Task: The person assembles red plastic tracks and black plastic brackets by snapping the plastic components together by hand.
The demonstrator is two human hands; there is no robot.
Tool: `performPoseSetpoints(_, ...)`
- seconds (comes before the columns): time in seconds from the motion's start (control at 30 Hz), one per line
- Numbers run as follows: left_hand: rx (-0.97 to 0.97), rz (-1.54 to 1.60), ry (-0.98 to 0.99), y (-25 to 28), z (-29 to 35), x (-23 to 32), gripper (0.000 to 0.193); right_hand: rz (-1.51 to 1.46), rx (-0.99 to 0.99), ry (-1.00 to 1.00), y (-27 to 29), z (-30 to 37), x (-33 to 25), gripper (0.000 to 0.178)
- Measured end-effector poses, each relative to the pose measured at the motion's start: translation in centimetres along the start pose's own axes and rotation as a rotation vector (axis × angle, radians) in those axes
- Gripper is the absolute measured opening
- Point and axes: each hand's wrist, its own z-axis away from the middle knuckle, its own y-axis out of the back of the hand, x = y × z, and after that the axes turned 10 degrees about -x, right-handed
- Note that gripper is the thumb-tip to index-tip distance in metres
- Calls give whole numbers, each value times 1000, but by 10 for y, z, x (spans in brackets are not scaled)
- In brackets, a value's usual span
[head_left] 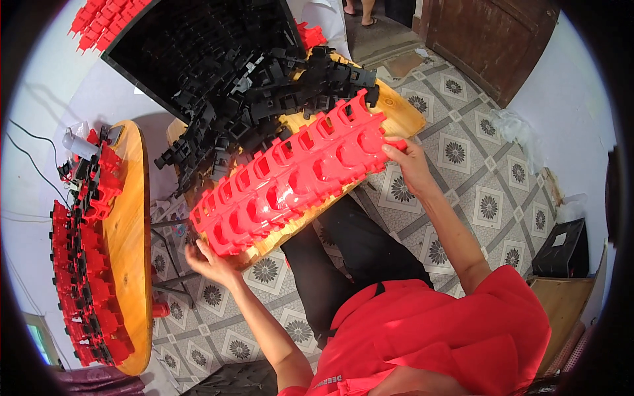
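A long double row of glossy red plastic parts (284, 178), with square openings along it, slants in front of me above a wooden table. My right hand (413, 168) is closed on its far right end, thumb on top and fingers partly hidden behind the edge. At the near left end is my left hand (214, 264), its fingers apart just beside the red parts; whether it touches them I cannot tell. Behind the row lies a heap of black plastic parts (251, 99), spilling across the table (399, 109).
A large black tray or bin (205, 39) leans over the black heap. Stacked red parts (105, 20) stand behind it. On the left, a wooden table (132, 264) carries joined red and black pieces (89, 284). A black box (561, 249) stands by the right wall.
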Motion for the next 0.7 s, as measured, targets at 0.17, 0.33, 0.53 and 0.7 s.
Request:
performPoseSetpoints(0.17,-160,-201,-666,-43,66,130,41,24,-15,4,2,1,2,23)
performPoseSetpoints(0.33,-667,-405,-1061,-138,139,180,61,32,-56,1,-4,1,-3,23)
performPoseSetpoints(0.53,-699,-557,-1066,-152,138,171,65,-61,70,44,62,7,-36,19)
performPoseSetpoints(0.7,-947,-8,-680,-112,132,219,114,596,-435,693,35,28,-88,27)
